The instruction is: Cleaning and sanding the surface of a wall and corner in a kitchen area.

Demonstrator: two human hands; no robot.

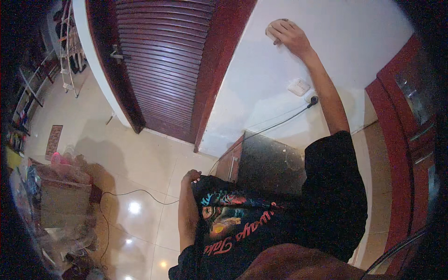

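Observation:
My right arm reaches up to the white wall [252,87]. There my right hand [288,36] is closed over a pale pad or folded cloth [270,29], pressed against the wall surface; most of it is hidden under the fingers. Below this hand are a white switch plate [298,86] and a black plug [313,100] in a wall socket, its cable running down to the left. My left hand [192,176] is low beside the hem of my black printed shirt [245,213], fingers curled. Whether it pinches the fabric is not clear.
A dark red louvred door [164,77] with a metal handle [116,52] adjoins the wall. A low black-topped cabinet [269,161] stands below the socket. Red cabinetry [395,140] lines the right; a cluttered box-like stand [64,199], floor cable [140,190] and ladder [64,52] are left.

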